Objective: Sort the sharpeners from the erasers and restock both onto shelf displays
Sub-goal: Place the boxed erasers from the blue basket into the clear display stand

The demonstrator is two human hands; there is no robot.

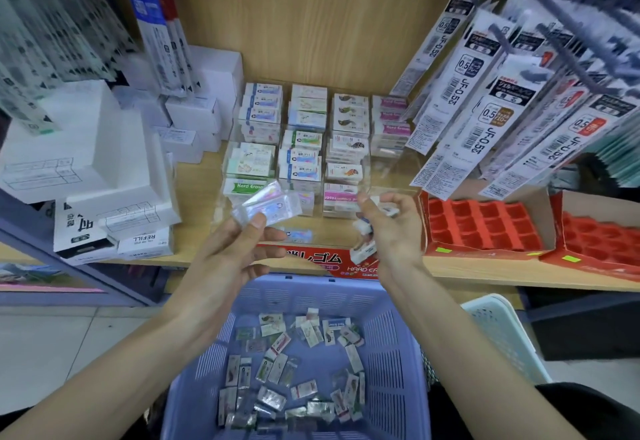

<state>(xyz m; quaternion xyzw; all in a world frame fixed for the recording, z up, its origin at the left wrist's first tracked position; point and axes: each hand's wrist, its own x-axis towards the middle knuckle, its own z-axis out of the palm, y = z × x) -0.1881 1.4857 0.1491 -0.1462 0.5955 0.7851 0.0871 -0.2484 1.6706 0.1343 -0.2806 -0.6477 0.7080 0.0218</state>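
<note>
Cellophane-wrapped pastel erasers [266, 204], pinched by your left hand [230, 257], risked slipping; your right hand [394, 235] clutched several small white erasers [363, 252], one loose below its palm.

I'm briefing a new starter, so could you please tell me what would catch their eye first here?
The left hand pinches a shiny wrapped pack in front of the stacked erasers on the shelf. The right hand grips several small packs. Below, a purple basket holds many loose packs.

bright even light | soft shadows | edges warped, blurred
</note>
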